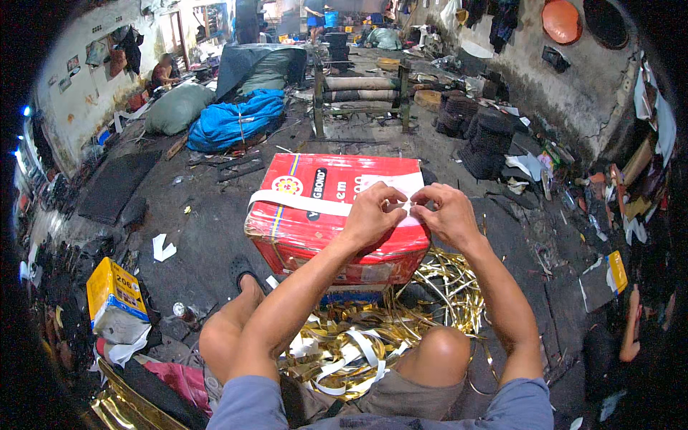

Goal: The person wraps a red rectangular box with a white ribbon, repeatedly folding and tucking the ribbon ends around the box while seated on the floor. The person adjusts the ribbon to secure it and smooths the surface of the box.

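Note:
A red cardboard box [337, 247], taped and printed, stands in front of me between my knees. Across its top, from the left edge, runs a white strip [301, 203] that passes under my left hand [374, 215]. That hand pinches the strip's end with thumb and forefinger near the box's right side. My right hand [447, 215] is closed in a similar pinch just beside it, the fingertips almost meeting at a small white bit of the strip. Beneath the hands a pale sheet [394, 185] lies on the box top.
A tangled heap of gold and white strips [344, 355] lies around my legs. To the left stands a yellow box [118, 297]; farther off are a blue tarp bundle [236, 122], a low wooden rack [361, 100] and dark stacks [491, 140]. A person [315, 13] stands far back.

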{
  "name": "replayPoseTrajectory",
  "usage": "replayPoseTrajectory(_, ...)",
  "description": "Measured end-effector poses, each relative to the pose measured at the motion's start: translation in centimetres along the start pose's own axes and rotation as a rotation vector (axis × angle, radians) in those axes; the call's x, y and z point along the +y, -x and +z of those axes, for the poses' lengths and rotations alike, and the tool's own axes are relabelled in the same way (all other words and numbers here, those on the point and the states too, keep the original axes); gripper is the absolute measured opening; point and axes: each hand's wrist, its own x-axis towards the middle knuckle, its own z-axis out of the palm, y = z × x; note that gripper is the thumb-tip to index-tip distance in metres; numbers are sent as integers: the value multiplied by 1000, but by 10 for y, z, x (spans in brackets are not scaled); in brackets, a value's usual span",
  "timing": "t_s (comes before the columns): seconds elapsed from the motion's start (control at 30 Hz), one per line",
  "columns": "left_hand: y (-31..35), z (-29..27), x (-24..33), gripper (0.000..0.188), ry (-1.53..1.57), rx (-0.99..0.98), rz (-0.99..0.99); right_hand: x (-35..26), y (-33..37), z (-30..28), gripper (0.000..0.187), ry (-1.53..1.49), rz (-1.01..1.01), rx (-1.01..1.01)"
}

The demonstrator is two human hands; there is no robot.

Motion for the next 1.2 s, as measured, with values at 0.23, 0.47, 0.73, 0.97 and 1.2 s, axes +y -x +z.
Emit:
replayPoseTrajectory(0.23,0,1,8,17,-10,-31,-24,5,4,4,21,-10,-108,49)
replayPoseTrajectory(0.47,1,0,5,16,12,-57,-39,7,8,3,20,50,-195,29)
replayPoseTrajectory(0.73,4,-7,3,14,32,-126,-27,10,-2,0,23,230,-283,-126)
replayPoseTrajectory(0.97,-1,-5,-1,15,37,-80,-92,20,2,10,21,-146,-157,15)
replayPoseTrajectory(1.2,3,-5,-3,14,-10,-50,-20,12,4,25,17,-229,44,112)
